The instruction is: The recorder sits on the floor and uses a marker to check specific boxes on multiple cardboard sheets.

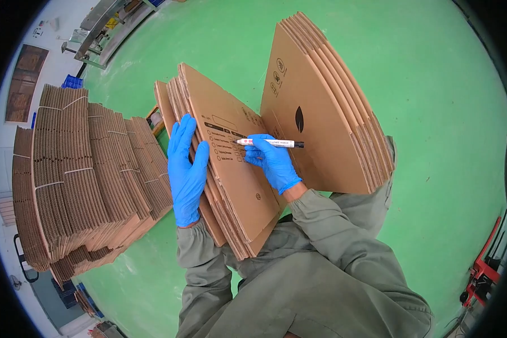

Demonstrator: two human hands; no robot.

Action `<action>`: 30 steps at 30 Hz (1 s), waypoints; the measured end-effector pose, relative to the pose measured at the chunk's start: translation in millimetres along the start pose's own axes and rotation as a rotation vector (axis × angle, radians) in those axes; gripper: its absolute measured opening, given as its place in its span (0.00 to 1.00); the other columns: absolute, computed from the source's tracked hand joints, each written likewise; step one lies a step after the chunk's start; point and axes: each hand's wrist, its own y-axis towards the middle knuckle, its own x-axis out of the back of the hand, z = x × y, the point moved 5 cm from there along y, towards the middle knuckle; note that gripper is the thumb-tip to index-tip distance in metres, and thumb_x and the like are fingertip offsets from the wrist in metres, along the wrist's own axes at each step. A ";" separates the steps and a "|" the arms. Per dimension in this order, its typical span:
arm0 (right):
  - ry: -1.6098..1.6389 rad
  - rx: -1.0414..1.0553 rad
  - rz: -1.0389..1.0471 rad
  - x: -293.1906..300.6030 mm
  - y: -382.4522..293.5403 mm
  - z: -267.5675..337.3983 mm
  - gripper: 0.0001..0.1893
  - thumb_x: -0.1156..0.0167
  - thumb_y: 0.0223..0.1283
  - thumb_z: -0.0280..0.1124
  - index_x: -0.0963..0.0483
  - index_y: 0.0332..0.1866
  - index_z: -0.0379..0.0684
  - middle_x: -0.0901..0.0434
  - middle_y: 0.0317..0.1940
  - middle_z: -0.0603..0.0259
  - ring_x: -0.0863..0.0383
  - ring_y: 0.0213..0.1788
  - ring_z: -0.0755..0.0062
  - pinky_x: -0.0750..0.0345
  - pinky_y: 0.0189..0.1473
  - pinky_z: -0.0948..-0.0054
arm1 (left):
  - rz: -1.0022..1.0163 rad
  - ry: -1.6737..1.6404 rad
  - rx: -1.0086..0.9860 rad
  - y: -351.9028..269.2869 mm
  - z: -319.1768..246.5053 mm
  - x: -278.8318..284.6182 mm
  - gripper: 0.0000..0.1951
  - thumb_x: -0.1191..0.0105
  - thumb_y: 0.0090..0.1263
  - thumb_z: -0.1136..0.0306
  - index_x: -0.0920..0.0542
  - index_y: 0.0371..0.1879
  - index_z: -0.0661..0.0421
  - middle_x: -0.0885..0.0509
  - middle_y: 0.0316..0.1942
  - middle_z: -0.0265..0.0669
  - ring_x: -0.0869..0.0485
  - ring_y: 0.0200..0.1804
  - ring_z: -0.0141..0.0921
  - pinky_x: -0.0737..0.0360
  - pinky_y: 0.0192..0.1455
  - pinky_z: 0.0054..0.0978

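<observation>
My right hand [272, 164], in a blue glove, grips a white marker pen [272, 143] with a black end piece. The pen's tip is at the printed checklist on the top sheet of a leaning stack of flattened cardboard boxes [241, 186]; whether it touches cannot be told. My left hand [187, 173], gloved too, lies against the left edge of this stack with the thumb apart from the fingers. To the right, a second stack of flat boxes [317, 114] tilts away, printed with a black leaf shape and round symbols.
Tall bundles of strapped flattened cartons [80, 177] stand at the left. A metal machine frame [105, 34] is at the upper left, near a blue crate [72, 81]. Red wheeled equipment [483, 270] stands at the lower right on the green floor [439, 169].
</observation>
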 end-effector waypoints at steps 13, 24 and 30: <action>-0.082 -0.007 0.027 -2.1 -0.7 5.2 0.10 0.41 0.71 0.37 0.21 0.50 0.44 0.16 0.41 0.67 0.20 0.38 0.78 0.19 0.46 0.72 | -0.011 0.013 0.001 0.5 -1.2 -0.4 0.27 0.44 0.70 0.74 0.28 0.70 0.55 0.32 0.74 0.41 0.41 0.79 0.43 0.43 0.80 0.41; -0.912 0.738 0.319 -88.3 -77.7 72.4 0.38 0.27 0.51 0.36 0.34 0.69 0.43 0.28 0.59 0.48 0.27 0.60 0.45 0.29 0.64 0.54 | 0.008 0.013 0.011 -0.1 -6.9 -1.2 0.27 0.48 0.71 0.78 0.29 0.71 0.52 0.33 0.75 0.40 0.42 0.79 0.41 0.44 0.80 0.40; -1.350 0.906 -0.034 -82.7 -134.5 173.1 0.31 0.37 0.51 0.21 0.29 0.66 0.45 0.23 0.50 0.48 0.25 0.53 0.46 0.27 0.56 0.55 | 0.003 -0.019 0.025 0.2 -2.0 -2.8 0.27 0.47 0.71 0.78 0.29 0.71 0.54 0.33 0.75 0.40 0.42 0.79 0.41 0.44 0.80 0.39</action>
